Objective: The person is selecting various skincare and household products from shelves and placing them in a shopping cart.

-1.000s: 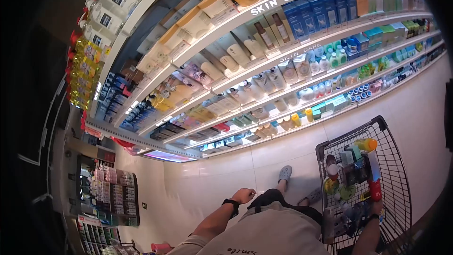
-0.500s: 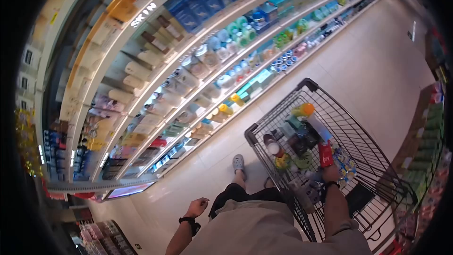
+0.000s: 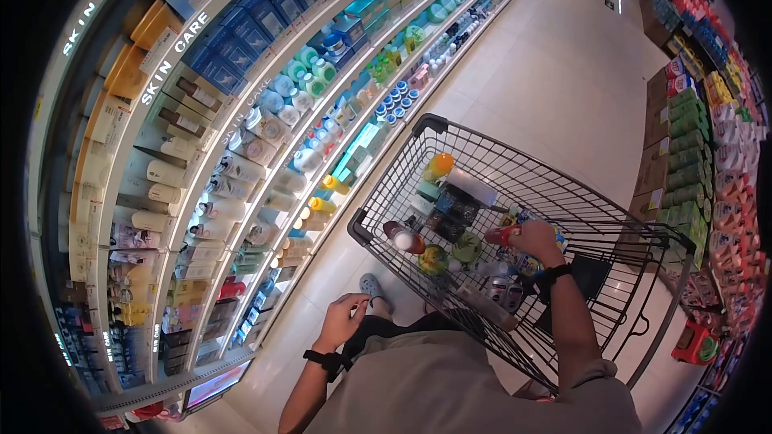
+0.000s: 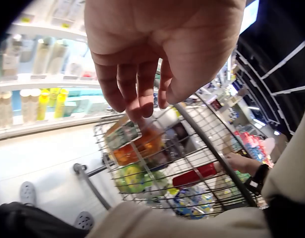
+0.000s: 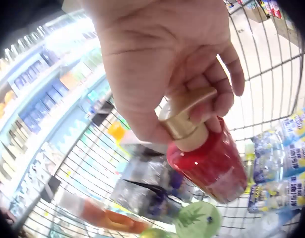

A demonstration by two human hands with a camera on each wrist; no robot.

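Observation:
My right hand [image 3: 537, 241] reaches into the shopping cart [image 3: 360, 227]. Its thumb and fingers grip the gold pump top of a red pump bottle [image 5: 212, 166], which tilts over the other goods in the right wrist view. Blue-and-white packs [image 5: 281, 163] lie beside the bottle. On its other side are dark wrapped packs [image 3: 462, 205], a round green item [image 5: 198, 219] and a white-capped orange bottle [image 5: 103, 213]. My left hand [image 3: 344, 317] hangs near my thigh with loosely bent fingers, holding nothing. In the left wrist view the cart shows behind its fingertips.
A lit skin care shelf [image 3: 169, 72] full of bottles and boxes runs along the left. Stacked green goods [image 3: 683, 157] stand along the right side. The tiled aisle [image 3: 515, 72] stretches ahead between them. My shoe [image 3: 372, 289] is close to the cart's near side.
The head view has swung right, so the shelf and cart sit further left in it. My right hand and the red bottle have shifted right, away from the dark packs.

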